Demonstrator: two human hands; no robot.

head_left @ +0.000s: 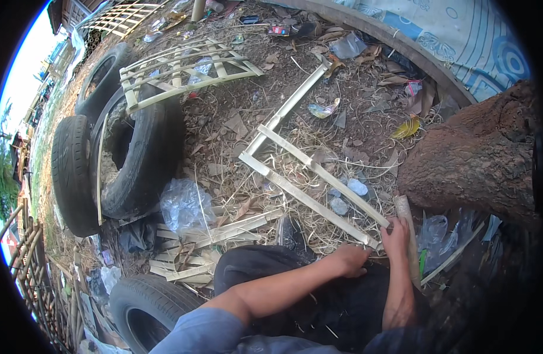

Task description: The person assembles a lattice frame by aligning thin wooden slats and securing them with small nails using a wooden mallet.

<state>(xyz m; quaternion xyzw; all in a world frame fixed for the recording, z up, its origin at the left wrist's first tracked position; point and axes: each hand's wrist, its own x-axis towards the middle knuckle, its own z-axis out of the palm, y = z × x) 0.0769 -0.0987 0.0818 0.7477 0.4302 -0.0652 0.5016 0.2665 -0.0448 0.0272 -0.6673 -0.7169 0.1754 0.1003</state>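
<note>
Under your hands the slat frame [310,171] is split bamboo — pale, dry, matt, with a smooth face and fibrous edges. The lattice panel [186,74] on the tyres is the same straw-coloured wood. Those tyres [115,159] are black rubber, dull and dusty, tread worn. To your right the tree trunk [478,156] shows rough, cracked brown bark. The clear bag [186,206] is thin plastic, crinkled and glossy. The ground [366,112] is dry earth strewn with brittle shavings and leaves — all matt. Your sleeve [203,333] is soft blue cloth.
</note>
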